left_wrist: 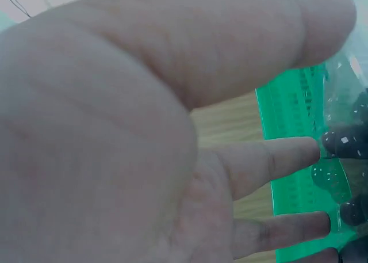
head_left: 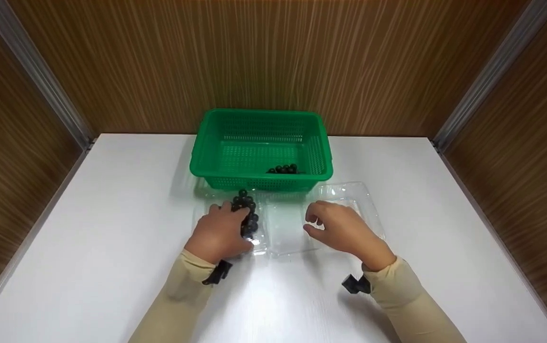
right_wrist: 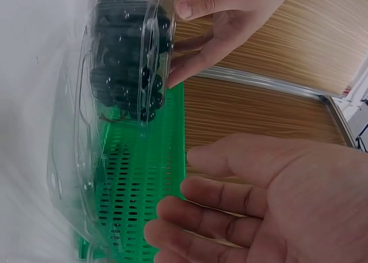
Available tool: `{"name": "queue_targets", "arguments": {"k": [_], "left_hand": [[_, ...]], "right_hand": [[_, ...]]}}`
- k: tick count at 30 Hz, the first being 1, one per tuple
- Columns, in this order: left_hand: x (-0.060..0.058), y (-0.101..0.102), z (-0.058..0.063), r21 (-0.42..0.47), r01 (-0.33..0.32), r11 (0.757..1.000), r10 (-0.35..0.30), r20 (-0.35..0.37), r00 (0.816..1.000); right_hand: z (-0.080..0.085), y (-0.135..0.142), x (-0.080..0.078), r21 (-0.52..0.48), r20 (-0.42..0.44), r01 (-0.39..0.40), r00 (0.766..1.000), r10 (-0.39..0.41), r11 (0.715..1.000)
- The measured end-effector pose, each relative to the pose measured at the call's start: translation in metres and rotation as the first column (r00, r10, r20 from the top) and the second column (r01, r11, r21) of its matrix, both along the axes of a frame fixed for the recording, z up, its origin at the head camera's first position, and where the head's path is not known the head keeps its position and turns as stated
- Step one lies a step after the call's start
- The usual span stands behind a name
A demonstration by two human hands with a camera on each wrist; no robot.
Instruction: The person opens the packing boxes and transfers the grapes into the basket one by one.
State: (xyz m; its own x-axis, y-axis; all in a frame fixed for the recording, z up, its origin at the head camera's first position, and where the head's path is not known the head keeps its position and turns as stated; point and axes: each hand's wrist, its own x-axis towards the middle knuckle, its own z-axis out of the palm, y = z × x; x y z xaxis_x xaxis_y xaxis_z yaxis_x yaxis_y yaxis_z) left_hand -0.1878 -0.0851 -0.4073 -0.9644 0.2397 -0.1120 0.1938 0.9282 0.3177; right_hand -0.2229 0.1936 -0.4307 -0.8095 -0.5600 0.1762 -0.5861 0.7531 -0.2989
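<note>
A bunch of dark grapes [head_left: 250, 224] lies in the left half of a clear plastic clamshell box [head_left: 280, 247]. My left hand [head_left: 218, 233] reaches over that half, its fingertips at the grapes and its thumb stretched along the near side. In the left wrist view the fingers [left_wrist: 276, 159] are nearly straight, with dark grapes [left_wrist: 348, 142] at their tips. My right hand [head_left: 340, 226] hovers above the right half of the box, fingers loosely bent and holding nothing. The right wrist view shows the grapes [right_wrist: 123, 56] through the clear wall, with the left hand [right_wrist: 230, 33] beside them.
Behind the box stands a green plastic basket [head_left: 260, 177], close to the wood-patterned back wall [head_left: 273, 57]. A few more dark grapes [head_left: 286, 169] lie in its near right part. Side panels border the white table [head_left: 125, 214] at left and right.
</note>
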Motion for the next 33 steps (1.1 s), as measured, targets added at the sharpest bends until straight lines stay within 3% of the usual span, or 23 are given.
{"name": "queue_targets", "arguments": {"k": [13,25,33], "left_hand": [[0.002,0.022,-0.007,-0.053,0.126,0.991,-0.130,-0.076,0.989],[0.002,0.030,-0.011,-0.008,0.231,0.973,-0.230,-0.099,0.968],[0.003,0.026,-0.011,0.018,0.236,0.972,-0.234,-0.069,0.970]], "right_hand": [[-0.005,-0.001,0.002,0.017,-0.030,-0.040,0.999,0.041,0.999],[-0.005,-0.004,0.003,0.008,-0.063,-0.032,0.997,0.033,0.999],[-0.006,-0.007,0.004,0.031,-0.043,-0.027,0.999,0.029,0.999]]}}
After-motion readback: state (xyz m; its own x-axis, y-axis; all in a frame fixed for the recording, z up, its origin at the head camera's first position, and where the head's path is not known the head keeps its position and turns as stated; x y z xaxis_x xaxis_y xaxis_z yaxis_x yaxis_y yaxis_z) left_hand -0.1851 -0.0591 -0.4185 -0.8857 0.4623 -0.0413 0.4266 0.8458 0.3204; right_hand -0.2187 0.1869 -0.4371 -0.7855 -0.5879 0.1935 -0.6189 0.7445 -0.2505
